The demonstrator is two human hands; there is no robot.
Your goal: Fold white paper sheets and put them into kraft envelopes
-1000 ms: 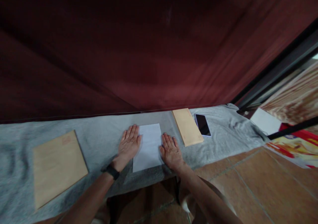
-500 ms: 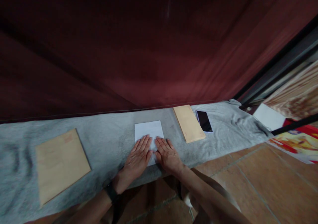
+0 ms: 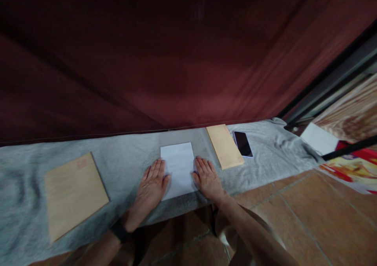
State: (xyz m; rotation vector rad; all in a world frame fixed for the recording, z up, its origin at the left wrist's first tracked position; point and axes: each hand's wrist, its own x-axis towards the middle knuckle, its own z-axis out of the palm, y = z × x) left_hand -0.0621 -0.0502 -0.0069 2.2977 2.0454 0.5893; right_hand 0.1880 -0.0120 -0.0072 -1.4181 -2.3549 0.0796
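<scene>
A white sheet of paper [image 3: 179, 167] lies flat on the grey cloth [image 3: 126, 156] in front of me. My left hand [image 3: 153, 183] rests palm down at the paper's left edge, its fingers stretched out and the thumb touching the sheet's side. At the right edge my right hand [image 3: 207, 178] lies flat too, fingers extended, thumb over the paper's border. Neither hand grips anything. To the right of my right hand is a stack of tan envelopes [image 3: 224, 146]. A larger tan envelope [image 3: 76, 195] with a faint red stamp lies on the left.
A smartphone [image 3: 243, 144] with a dark screen lies just right of the envelope stack. Behind the cloth hangs a dark red curtain [image 3: 176, 69]. Brown floor tiles [image 3: 309, 215] and a colourful printed sheet [image 3: 353, 171] show at the lower right.
My hands have slid apart, from the middle of the paper out to its left and right edges. More of the white sheet now shows between them.
</scene>
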